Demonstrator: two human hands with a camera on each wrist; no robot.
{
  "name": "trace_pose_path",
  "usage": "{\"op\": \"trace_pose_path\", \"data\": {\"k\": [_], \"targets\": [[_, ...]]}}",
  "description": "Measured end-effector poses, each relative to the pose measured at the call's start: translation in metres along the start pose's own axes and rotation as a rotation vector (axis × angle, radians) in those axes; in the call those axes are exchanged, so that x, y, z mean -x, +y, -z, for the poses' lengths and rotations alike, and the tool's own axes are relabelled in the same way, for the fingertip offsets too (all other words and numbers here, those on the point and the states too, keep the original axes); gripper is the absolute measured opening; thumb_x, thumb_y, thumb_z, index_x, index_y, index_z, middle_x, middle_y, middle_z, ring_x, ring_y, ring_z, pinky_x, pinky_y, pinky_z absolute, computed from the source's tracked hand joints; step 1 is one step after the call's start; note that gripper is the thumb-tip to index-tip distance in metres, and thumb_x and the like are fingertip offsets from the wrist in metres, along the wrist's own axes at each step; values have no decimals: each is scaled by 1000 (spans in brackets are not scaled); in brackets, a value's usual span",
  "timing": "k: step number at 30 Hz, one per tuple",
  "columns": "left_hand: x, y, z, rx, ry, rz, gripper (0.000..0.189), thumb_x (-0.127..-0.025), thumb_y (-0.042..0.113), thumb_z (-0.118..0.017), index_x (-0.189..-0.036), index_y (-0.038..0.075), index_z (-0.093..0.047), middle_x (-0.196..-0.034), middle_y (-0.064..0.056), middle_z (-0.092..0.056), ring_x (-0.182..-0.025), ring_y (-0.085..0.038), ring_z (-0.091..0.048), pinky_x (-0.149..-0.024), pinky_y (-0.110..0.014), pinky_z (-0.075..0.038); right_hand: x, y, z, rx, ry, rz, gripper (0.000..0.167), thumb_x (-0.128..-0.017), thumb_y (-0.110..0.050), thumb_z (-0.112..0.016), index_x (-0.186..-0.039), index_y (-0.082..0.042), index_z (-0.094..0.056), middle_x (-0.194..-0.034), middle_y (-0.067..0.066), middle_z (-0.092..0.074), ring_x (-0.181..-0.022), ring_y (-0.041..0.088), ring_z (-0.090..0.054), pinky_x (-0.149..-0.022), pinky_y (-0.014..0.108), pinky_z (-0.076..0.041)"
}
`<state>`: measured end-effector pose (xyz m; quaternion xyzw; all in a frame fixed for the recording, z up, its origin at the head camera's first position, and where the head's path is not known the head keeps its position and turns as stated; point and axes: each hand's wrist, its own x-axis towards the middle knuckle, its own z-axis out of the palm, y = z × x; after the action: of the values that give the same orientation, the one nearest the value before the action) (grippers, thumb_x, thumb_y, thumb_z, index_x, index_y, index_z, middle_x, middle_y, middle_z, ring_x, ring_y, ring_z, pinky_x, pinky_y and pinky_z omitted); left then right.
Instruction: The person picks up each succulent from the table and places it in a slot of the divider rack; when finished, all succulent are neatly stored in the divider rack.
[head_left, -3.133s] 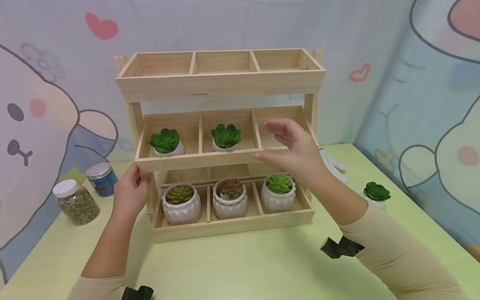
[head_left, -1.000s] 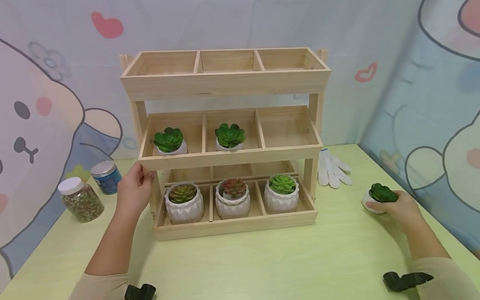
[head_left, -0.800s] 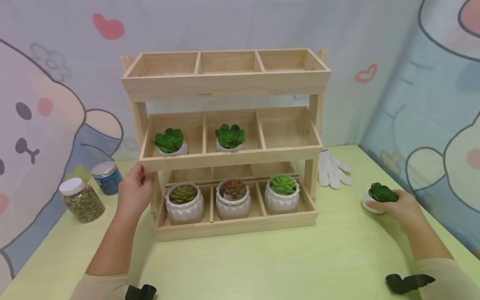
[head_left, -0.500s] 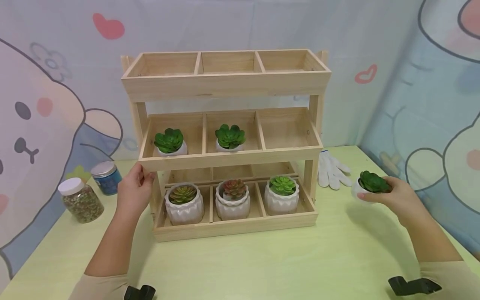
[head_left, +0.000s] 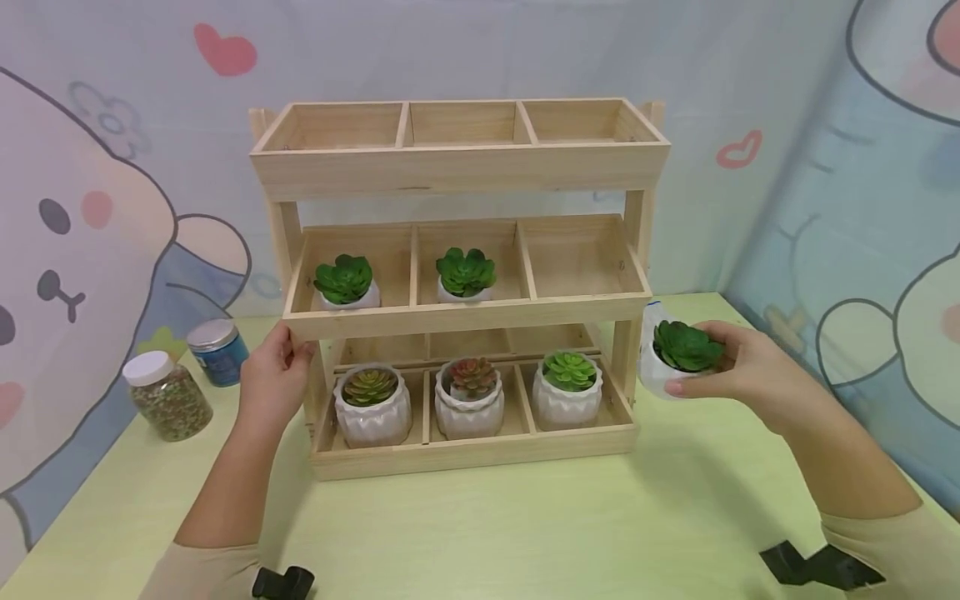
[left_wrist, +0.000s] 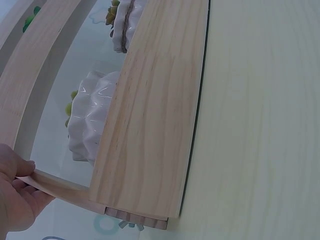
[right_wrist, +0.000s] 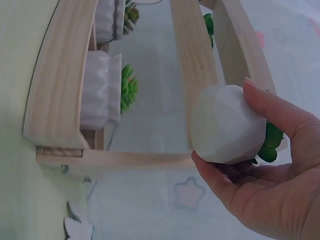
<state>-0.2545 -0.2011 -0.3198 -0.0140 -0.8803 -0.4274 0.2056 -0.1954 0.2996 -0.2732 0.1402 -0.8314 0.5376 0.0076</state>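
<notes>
A three-tier wooden plant stand (head_left: pixel 459 172) stands on the table, each tier split into three compartments. My left hand (head_left: pixel 274 375) grips its left side at the middle tier's front corner; in the left wrist view, thumb and fingers (left_wrist: pixel 22 170) pinch the wood there. To the right of the stand, my right hand (head_left: pixel 750 371) holds a potted succulent (head_left: pixel 684 347) above the table, its white faceted pot (right_wrist: pixel 227 125) between thumb and fingers. Two green succulents, one left (head_left: pixel 343 280) and one centre (head_left: pixel 466 273), sit in the middle tier. The top tier's compartments hold nothing.
Across the bottom tier stand three ruffled white pots, with an olive (head_left: pixel 371 408), a reddish (head_left: pixel 469 400) and a bright green succulent (head_left: pixel 567 390). A jar of dried bits (head_left: pixel 168 398) and a blue tin (head_left: pixel 218 353) are at left. A white glove (head_left: pixel 654 317) lies behind the held pot.
My right hand reached from the stand to the succulent at far right, took hold of it, lifted it and brought it left towards the stand. My left hand keeps its grip.
</notes>
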Motion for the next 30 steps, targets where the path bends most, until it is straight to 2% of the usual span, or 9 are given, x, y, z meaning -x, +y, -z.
{"op": "trace_pose_path", "data": {"k": [6, 11, 14, 17, 21, 25, 30], "targets": [[-1, -1, 0, -8, 4, -4, 35, -98, 12, -49, -132, 4, -47, -129, -20, -53, -114, -41, -52, -90, -55, -44, -13, -32, -17, -70, -119, 102, 44, -72, 9, -75, -110, 4, -53, -92, 5, -65, -77, 18, -65, -69, 33, -56], [-2, -2, 1, -17, 10, -6, 33, -98, 14, -49, -130, 4, -48, -127, -20, -54, -113, -40, -53, -89, -54, -45, -28, -59, -28, -27, -157, 84, 55, -70, 5, -78, -117, 11, -48, -95, 7, -64, -79, 18, -64, -69, 33, -56], [-2, -2, 1, -16, 17, -14, 32, -98, 13, -49, -129, 3, -49, -126, -21, -55, -112, -40, -53, -89, -54, -45, -41, -73, -31, -7, -151, 64, 56, -72, 3, -78, -117, 9, -46, -95, 5, -64, -80, 17, -63, -70, 29, -55], [-3, -2, 1, -5, 15, -12, 34, -98, 13, -49, -131, 4, -48, -127, -20, -54, -113, -40, -53, -89, -54, -45, -55, -82, -31, 9, -121, 72, 54, -72, 2, -78, -115, 8, -47, -93, 3, -65, -80, 15, -63, -72, 27, -53], [-3, -2, 0, -3, 10, -13, 34, -98, 13, -49, -132, 5, -48, -128, -20, -54, -114, -40, -52, -90, -54, -45, -72, -88, -30, 27, -14, 74, 51, -71, -1, -80, -112, 6, -50, -93, 3, -64, -82, 14, -61, -73, 26, -53], [-2, -2, -1, -11, 7, -14, 34, -98, 12, -49, -131, 5, -48, -128, -20, -54, -114, -40, -52, -90, -54, -44, -88, -87, -30, 100, 89, 40, 55, -70, -8, -82, -113, 3, -51, -101, 8, -59, -86, 17, -57, -73, 25, -51], [-1, -1, 0, -9, 3, 2, 33, -98, 12, -49, -131, 5, -48, -129, -19, -53, -115, -39, -52, -90, -54, -44, -106, -79, -33, 160, 139, 11, 62, -68, -15, -85, -117, 1, -50, -111, 11, -55, -93, 21, -53, -79, 29, -48]]}}
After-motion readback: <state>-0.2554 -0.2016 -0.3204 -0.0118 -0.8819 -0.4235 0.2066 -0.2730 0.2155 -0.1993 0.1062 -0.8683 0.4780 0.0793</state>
